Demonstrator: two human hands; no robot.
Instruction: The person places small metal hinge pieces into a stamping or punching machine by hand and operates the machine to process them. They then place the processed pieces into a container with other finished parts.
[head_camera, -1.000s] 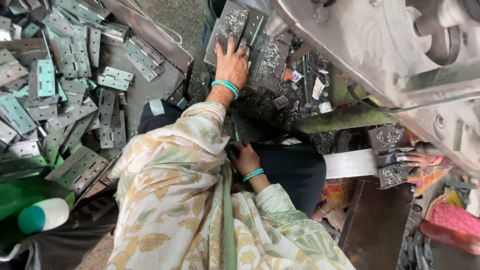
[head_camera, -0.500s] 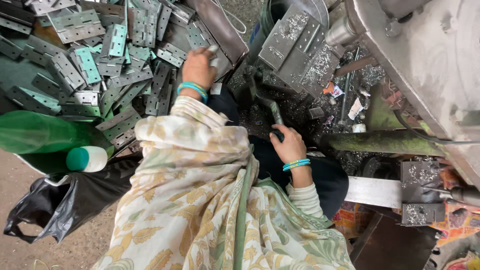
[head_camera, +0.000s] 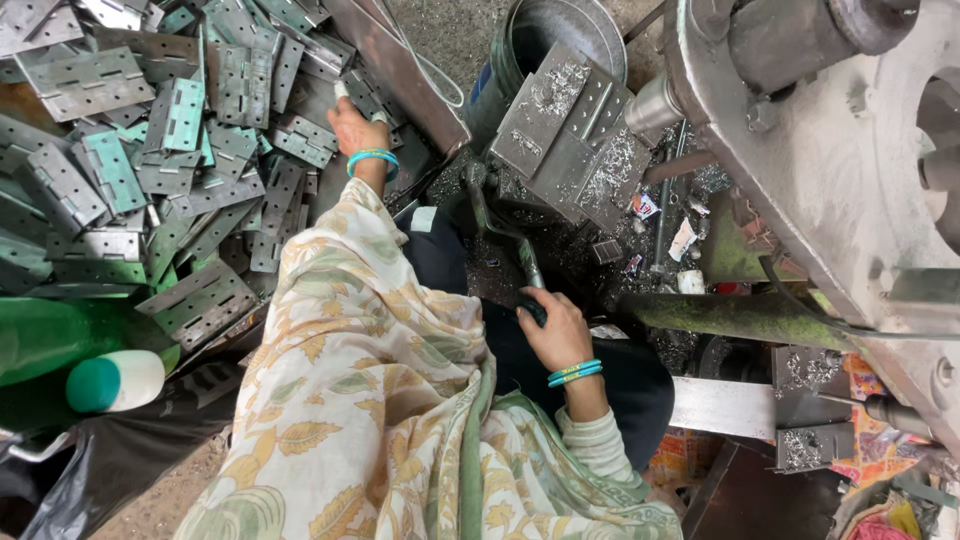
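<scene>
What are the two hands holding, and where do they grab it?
The right hand grips the lower end of a dark metal lever. The left hand reaches into the pile of hinge plates; whether it grips one cannot be told.

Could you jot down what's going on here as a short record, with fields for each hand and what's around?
Place: cluttered metal workshop, seen from above
Left hand: reaching into the pile of hinge plates, fingers touching one plate
Right hand: gripping the end of a metal lever
Ahead: grey machine, perforated plates strewn with shavings, metal bucket
Lower left: green bottle lying on its side
Wrists: turquoise bangles
</scene>
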